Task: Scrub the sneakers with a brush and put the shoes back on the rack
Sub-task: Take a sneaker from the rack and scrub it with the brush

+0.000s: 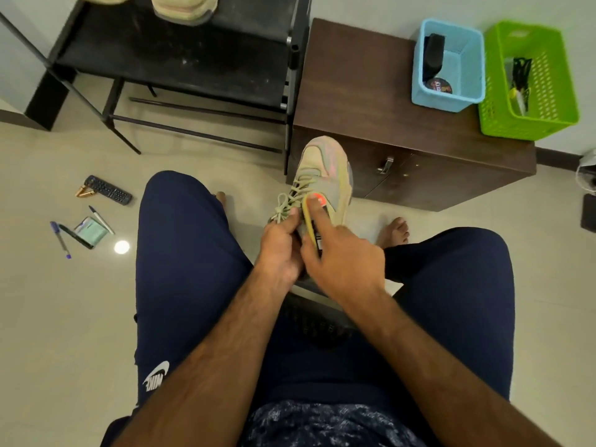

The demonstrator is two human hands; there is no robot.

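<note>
you have the sneaker (325, 175) held out between your knees, toe pointing away toward the brown cabinet (371, 91), heel end down in your hands; your left hand (280, 246) is closed on the near side by the loose laces (290, 201), and your right hand (342, 253) is wrapped on the collar with the index finger stretched up along the tongue by the orange tab; the two hands are touching each other; no brush shows in either hand; a dark thing stands in the blue basket (464, 59), too unclear to call; the shoe looks light and soft in the upper, so it will likely buckle under scrubbing unless you brace it from inside or grip the firmer sole and heel; the laces will probably snag; its mate (183, 8) sits on the black rack (193, 59).
</note>
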